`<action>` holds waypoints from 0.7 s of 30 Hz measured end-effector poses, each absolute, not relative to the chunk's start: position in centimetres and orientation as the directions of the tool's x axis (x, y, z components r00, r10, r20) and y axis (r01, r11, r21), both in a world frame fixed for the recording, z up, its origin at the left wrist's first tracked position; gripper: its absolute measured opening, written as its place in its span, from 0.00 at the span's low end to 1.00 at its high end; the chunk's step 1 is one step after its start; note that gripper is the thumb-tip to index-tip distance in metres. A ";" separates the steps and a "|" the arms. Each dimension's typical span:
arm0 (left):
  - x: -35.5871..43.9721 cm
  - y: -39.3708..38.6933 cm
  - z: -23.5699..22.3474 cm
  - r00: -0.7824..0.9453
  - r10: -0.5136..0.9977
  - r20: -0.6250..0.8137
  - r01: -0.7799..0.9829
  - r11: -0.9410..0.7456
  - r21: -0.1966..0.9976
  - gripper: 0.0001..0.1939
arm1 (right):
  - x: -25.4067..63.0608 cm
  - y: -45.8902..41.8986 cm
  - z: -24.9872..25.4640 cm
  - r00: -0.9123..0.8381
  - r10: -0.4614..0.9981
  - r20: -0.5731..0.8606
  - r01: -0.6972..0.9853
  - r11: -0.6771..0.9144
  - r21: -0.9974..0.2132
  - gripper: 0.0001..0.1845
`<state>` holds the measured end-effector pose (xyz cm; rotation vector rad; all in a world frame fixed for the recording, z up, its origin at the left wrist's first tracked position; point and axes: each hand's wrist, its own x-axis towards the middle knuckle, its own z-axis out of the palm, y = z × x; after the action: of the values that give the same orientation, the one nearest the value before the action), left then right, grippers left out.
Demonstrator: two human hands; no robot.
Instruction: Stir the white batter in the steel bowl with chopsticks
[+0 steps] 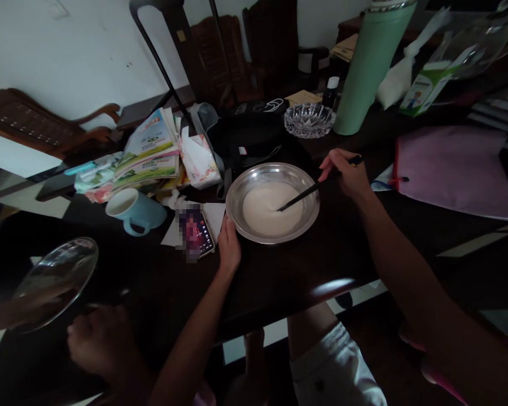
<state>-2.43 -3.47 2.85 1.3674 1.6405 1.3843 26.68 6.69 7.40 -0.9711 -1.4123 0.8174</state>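
Note:
A shiny metal bowl (273,237) on the dark table holds a pale, milky batter (265,206) with a swirl in its surface. At the bowl's near left side, my left hand (229,248) grips the rim with the fingers pressed against it. My right hand (342,169) is closed round black chopsticks (307,193), which slant down to the left. Their tips dip into the liquid near the middle of the bowl; whether it is one stick or two pressed together is hard to see.
A phone (198,231) and a blue mug (141,211) stand left of the bowl. Behind it are a glass ashtray (310,121) and a green tumbler (370,73). A purple bag (452,172) lies right. At lower left are another person's hand (104,338) and a round dish (82,265).

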 end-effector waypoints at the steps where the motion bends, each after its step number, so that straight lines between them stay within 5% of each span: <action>1: -2.4 -3.5 2.9 -0.299 0.939 0.171 0.327 -0.067 0.943 0.29 | 26.6 6.6 7.4 -0.022 0.917 0.399 0.090 0.400 -0.912 0.24; 5: -2.3 -3.5 3.0 -0.293 0.939 0.183 0.331 -0.080 0.940 0.28 | 26.2 6.2 7.6 -0.190 0.916 0.354 0.131 0.381 -0.915 0.21; 10: -2.5 -3.5 2.8 -0.292 0.938 0.188 0.345 -0.080 0.935 0.29 | 26.6 6.6 7.3 0.022 0.908 0.419 0.117 0.414 -0.903 0.24; 15: -2.5 -3.5 2.7 -0.294 0.936 0.192 0.353 -0.080 0.932 0.30 | 26.4 6.3 7.5 -0.174 0.914 0.367 0.135 0.391 -0.910 0.21; 21: -2.4 -3.4 2.6 -0.299 0.934 0.194 0.349 -0.082 0.934 0.29 | 26.7 6.7 7.4 0.027 0.905 0.425 0.108 0.420 -0.901 0.23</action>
<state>-2.45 -3.42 2.59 1.3951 1.6504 1.3923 26.73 6.74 7.37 -0.9722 -1.4195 0.7977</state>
